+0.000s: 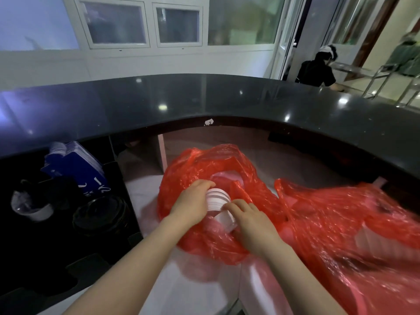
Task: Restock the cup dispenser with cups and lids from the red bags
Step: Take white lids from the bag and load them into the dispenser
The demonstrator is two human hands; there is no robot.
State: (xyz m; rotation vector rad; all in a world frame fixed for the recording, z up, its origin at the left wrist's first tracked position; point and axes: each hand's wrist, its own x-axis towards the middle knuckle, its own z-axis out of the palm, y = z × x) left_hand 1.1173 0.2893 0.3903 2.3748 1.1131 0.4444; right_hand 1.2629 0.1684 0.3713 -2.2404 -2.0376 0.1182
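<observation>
An open red plastic bag lies on the white worktop in the middle. Over its mouth my left hand grips a stack of white cups lying on its side. My right hand curls around the narrow end of the white stack, which sits in a clear sleeve. A second red bag with more white stacks inside lies to the right. The black cup dispenser stands at the left, holding black lids and blue-and-white cups.
A curved black counter runs across behind the worktop. A clear cup sits at the far left of the dispenser. Another person in black stands beyond the counter at the upper right.
</observation>
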